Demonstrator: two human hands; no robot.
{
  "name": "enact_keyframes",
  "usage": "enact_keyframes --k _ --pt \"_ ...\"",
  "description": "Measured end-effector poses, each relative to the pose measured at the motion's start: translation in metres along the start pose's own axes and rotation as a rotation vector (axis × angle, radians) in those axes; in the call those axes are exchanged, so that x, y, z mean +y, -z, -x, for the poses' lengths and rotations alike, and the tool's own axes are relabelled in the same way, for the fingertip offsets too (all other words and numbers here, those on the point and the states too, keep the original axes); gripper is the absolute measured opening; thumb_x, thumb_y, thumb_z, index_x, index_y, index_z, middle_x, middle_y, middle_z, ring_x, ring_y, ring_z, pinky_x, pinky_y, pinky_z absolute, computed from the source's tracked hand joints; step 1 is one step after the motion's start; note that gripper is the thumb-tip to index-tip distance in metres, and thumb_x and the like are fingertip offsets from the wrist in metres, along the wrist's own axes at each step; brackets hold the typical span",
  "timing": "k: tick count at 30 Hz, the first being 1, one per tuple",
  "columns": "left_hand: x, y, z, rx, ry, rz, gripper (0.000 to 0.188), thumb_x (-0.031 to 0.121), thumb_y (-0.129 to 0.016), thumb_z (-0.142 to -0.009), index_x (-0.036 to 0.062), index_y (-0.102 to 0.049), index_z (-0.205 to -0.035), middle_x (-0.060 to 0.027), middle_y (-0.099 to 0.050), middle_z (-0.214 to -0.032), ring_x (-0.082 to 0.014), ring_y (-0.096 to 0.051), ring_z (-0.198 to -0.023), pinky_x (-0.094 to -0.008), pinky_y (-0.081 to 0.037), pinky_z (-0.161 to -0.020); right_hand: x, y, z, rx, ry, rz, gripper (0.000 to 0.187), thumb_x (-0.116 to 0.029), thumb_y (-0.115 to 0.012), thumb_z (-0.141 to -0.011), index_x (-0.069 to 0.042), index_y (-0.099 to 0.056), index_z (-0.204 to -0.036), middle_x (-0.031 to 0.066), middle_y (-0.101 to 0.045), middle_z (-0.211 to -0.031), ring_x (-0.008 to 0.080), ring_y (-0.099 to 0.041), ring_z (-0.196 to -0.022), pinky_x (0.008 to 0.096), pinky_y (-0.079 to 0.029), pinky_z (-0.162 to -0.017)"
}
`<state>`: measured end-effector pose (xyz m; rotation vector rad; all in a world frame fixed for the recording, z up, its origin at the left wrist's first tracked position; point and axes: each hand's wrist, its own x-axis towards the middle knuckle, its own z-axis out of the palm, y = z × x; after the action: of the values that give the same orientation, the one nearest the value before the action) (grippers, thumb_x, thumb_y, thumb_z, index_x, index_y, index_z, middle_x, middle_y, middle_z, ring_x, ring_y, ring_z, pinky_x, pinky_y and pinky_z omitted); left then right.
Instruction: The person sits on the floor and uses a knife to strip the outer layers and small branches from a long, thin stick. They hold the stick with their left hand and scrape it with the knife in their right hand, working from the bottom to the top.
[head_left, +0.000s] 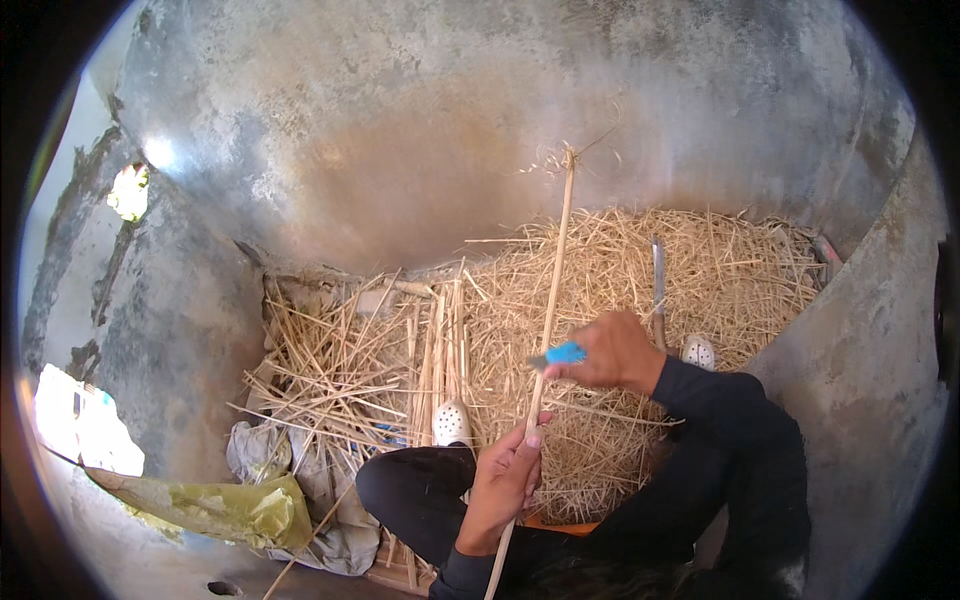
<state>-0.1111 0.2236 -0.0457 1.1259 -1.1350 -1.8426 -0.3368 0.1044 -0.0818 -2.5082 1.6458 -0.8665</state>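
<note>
Fingers of the left hand (507, 478) are clamped round the lower part of a pale bamboo strip (556, 280), whose long axis, as I view it remotely, runs upward and slightly rightward from the lower edge. To the right, the right hand (608, 350) is closed round a blue-handled knife (566, 353), its blade (538, 362) lying crosswise at the strip above the left fingers; I judge this crossing decisive, though contact I cannot confirm.

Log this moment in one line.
left hand: holding pale strip | right hand: gripping blue-handled blade at strip | around: straw-like litter, loose sticks
</note>
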Motion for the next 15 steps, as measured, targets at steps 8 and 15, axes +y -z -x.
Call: enact_keyframes --k 8,15 --pt "-0.004 -0.007 0.009 0.071 -0.064 -0.237 0.041 0.019 -0.05 -0.099 -0.0006 -0.046 -0.134 0.0103 -0.037 -0.063 0.001 -0.031 -0.052 -0.0171 -0.024 -0.046 0.033 0.004 -0.002 -0.065 -0.154 0.031 0.075 -0.078 -0.044 -0.079 -0.009 -0.061 -0.053 0.0079 -0.049 -0.043 0.0246 -0.052 -0.04 0.0385 -0.041 -0.043" --pt "-0.001 -0.015 0.026 0.059 -0.025 -0.263 0.039 0.018 -0.05 -0.099 -0.0004 -0.048 -0.133 0.0101 -0.04 -0.065 0.0015 -0.032 -0.053 -0.0176 -0.023 -0.046 0.065 0.003 -0.012 0.049 -0.264 0.115 0.088 -0.085 -0.027 -0.078 -0.008 -0.064 -0.059 0.0057 -0.046 -0.045 0.0221 -0.048 -0.041 0.0388 -0.038 -0.041"
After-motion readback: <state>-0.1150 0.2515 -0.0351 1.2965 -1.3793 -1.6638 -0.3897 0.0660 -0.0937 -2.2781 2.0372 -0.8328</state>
